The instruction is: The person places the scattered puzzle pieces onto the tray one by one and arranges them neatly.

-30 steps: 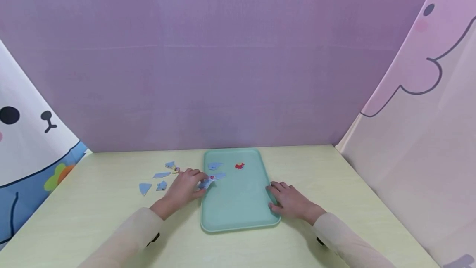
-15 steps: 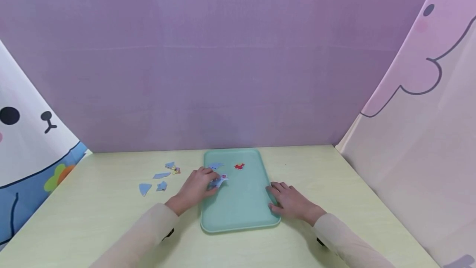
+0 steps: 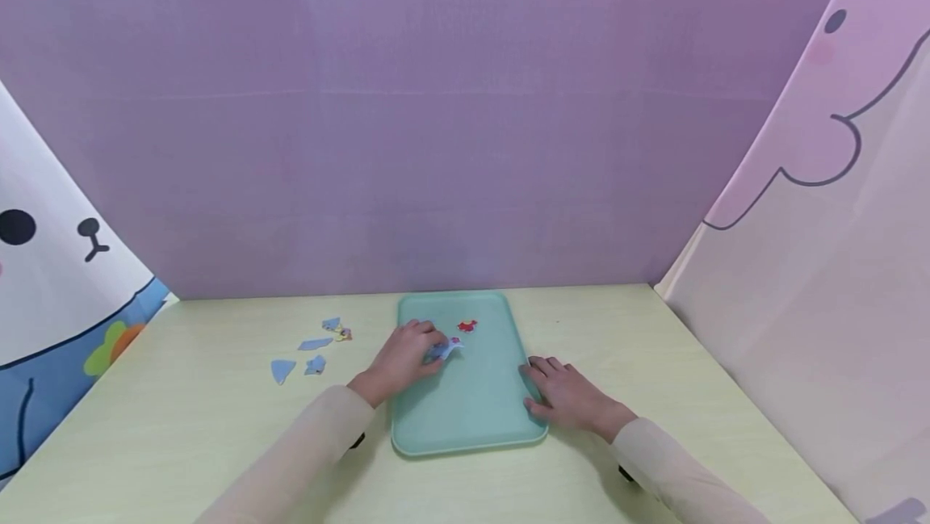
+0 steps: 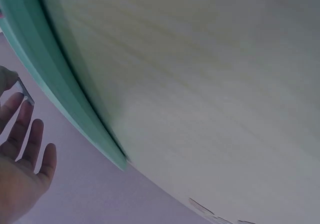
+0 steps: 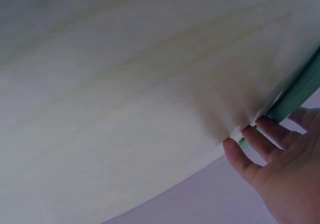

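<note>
My left hand (image 3: 408,354) is over the left half of the mint-green tray (image 3: 465,423), pinching a blue puzzle piece (image 3: 450,347) with a small red figure on it. In the left wrist view the thin piece (image 4: 25,91) shows edge-on between thumb and fingertips, and the other fingers are spread. Part of it is hidden by the hand in the head view. A red piece (image 3: 467,325) lies on the tray beyond it. My right hand (image 3: 570,395) rests at the tray's right edge, fingers loosely spread; in the right wrist view the fingertips (image 5: 232,144) meet the table beside the rim.
Left of the tray, several loose pieces lie on the pale table (image 3: 182,427): a blue wedge (image 3: 282,370), a small blue piece (image 3: 316,365), a long blue piece (image 3: 315,344) and a yellowish one (image 3: 343,333). A purple backdrop (image 3: 465,120) stands behind the table.
My left hand has carried the pinched blue piece rightward, from the tray's left rim to further over the tray. It now covers the blue pieces on the tray's left. The right hand stays put.
</note>
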Demonstrator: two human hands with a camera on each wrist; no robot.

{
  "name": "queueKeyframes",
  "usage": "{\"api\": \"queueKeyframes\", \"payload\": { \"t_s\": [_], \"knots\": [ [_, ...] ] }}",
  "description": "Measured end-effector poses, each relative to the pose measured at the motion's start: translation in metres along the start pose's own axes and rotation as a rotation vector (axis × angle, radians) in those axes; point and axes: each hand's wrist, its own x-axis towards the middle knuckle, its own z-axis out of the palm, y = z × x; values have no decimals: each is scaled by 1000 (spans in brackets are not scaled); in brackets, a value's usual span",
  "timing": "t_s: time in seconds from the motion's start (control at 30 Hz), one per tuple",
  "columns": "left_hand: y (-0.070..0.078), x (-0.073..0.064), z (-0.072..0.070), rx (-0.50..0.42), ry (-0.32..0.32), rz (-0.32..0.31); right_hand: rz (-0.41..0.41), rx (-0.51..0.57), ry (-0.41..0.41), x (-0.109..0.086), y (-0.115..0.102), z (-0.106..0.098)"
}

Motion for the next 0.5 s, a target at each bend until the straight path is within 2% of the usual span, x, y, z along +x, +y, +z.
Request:
{"api": "queueKeyframes", "payload": {
  "t_s": [0.17,0.37,0.5],
  "knots": [
    [1,8,5,-26,-28,19,-15,-15,13,1,2,2],
    [3,16,8,-43,-96,6,-14,-24,20,1,3,3],
    [5,21,8,-38,-117,7,-16,-27,22,1,3,4]
  ]
}}
